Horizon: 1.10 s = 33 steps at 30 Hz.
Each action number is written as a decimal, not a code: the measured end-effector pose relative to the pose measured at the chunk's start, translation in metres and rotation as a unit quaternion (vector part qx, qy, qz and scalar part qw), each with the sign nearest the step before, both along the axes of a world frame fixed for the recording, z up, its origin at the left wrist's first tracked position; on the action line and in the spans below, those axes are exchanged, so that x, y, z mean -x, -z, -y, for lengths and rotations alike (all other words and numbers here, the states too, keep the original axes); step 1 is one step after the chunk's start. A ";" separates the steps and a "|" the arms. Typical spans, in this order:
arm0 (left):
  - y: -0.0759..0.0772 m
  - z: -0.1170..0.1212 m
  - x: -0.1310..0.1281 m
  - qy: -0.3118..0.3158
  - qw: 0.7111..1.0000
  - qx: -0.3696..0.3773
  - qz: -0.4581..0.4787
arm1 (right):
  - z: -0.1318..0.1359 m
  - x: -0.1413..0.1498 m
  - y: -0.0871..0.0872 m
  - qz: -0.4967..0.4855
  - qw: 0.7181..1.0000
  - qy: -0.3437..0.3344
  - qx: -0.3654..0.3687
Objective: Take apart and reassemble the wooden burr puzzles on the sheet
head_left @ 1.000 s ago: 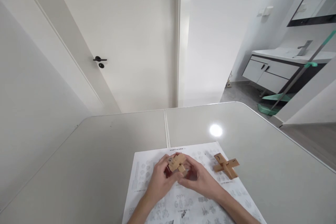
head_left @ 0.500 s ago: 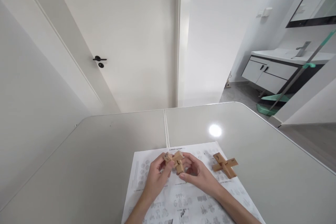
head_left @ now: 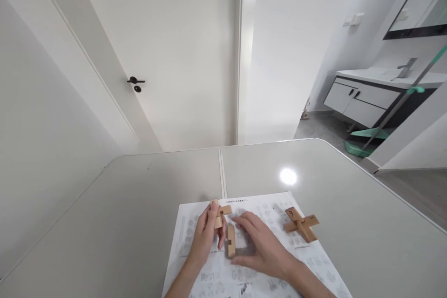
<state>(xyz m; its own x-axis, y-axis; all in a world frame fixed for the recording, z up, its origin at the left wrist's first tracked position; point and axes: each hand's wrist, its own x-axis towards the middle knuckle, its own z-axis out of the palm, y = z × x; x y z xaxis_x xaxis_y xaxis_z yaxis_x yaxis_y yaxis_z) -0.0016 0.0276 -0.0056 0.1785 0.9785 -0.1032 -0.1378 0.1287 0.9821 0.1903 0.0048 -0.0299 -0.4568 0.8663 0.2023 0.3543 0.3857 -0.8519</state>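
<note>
My left hand [head_left: 204, 233] is closed around interlocked wooden puzzle pieces [head_left: 218, 221], with one light bar upright under the thumb and another sticking out to the right. Just right of it, a separate notched wooden puzzle piece [head_left: 231, 241] stands lengthwise between the thumb and index fingertip of my right hand [head_left: 260, 244]. The thumb meets its lower end; contact at the upper end is hard to make out. Beneath both hands lies a printed sheet [head_left: 216, 284] with small grey diagrams.
A crossed wooden puzzle assembly [head_left: 302, 224] with dark marks rests at the sheet's right edge. The grey table [head_left: 139, 205] has a seam down its middle. Beyond it are a closed door [head_left: 181, 56], a sink cabinet [head_left: 363, 98] and a green dustpan [head_left: 359, 148].
The notched piece has come apart from the pieces in my left hand. My right hand has moved slightly down with it, and the left hand has turned its pieces.
</note>
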 end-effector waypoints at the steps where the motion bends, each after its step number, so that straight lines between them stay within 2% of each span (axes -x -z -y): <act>1: 0.000 0.001 0.000 0.008 1.000 -0.003 -0.012 | -0.001 -0.001 0.000 -0.020 1.000 0.009 0.011; 4: 0.004 0.005 -0.001 0.052 0.997 -0.007 -0.052 | -0.003 -0.004 -0.001 -0.085 0.994 0.039 0.052; 7: 0.009 0.009 0.000 0.092 0.992 -0.004 -0.082 | -0.005 -0.004 -0.004 -0.125 0.986 0.041 0.101; 12: 0.012 0.010 0.002 0.108 0.991 -0.012 -0.072 | -0.004 -0.001 -0.008 -0.184 0.970 0.027 0.159; 18: 0.007 0.006 0.001 0.121 0.990 -0.020 -0.075 | -0.005 -0.002 -0.009 -0.245 0.947 0.014 0.209; 24: -0.003 0.005 0.002 0.169 0.984 -0.005 -0.048 | -0.008 -0.006 -0.010 -0.302 0.927 0.051 0.215; 26: -0.005 0.004 0.002 0.161 0.986 -0.001 -0.051 | -0.008 -0.008 -0.012 -0.310 0.924 0.050 0.218; 29: -0.006 0.003 0.001 0.100 0.992 -0.008 -0.081 | -0.008 -0.009 -0.015 -0.319 0.920 0.041 0.222; 33: -0.002 0.003 -0.002 0.033 0.982 -0.066 -0.173 | -0.009 -0.007 -0.013 -0.321 0.918 0.048 0.228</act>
<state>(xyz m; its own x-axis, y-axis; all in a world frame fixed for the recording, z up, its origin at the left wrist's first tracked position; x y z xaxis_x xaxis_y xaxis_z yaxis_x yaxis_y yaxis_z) 0.0002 0.0243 -0.0033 0.2183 0.9750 -0.0423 0.2114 -0.0049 0.9774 0.1974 0.0133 -0.0169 -0.2871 0.9579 0.0097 -0.2635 -0.0692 -0.9622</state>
